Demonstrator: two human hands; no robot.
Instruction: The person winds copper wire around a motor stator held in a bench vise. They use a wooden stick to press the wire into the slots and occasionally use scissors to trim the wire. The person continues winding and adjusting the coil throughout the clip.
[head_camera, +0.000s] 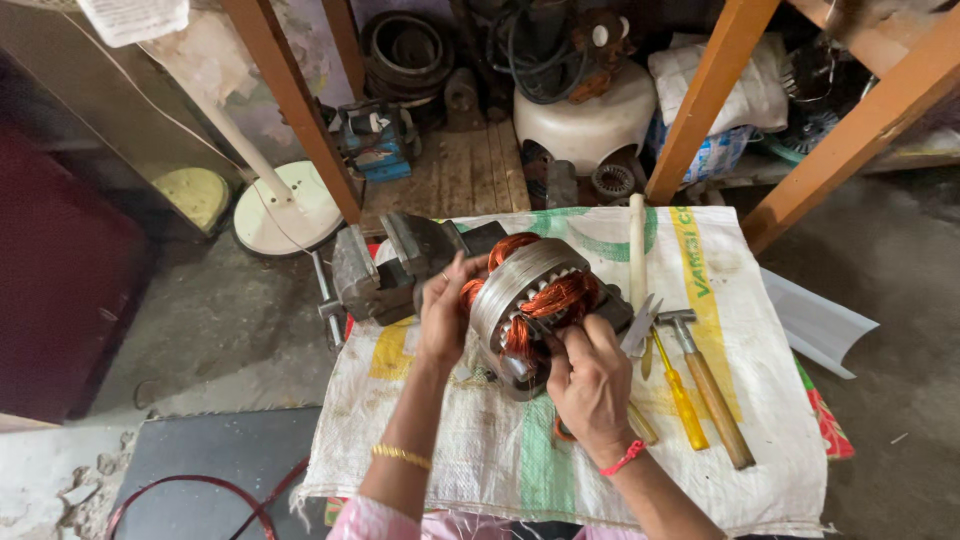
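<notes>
Motor stator (530, 300), copper windings in place: upright at centre of woven sack (480, 440) on floor. Left hand (445, 315) gripping its left rim; right hand (590, 385) pinching windings at lower front. Coils seated, trimming apparently unfinished. Hammer (710, 385), yellow screwdriver (680, 395) just right; vise (385, 270) at left edge.

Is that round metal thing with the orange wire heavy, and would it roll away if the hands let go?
The motor core is probably heavy for its size: it looks like thick metal packed with copper wire, and both the left hand and right hand steady it. Being round, it might roll on the woven sack. The thin wires could bend or snap.
</notes>
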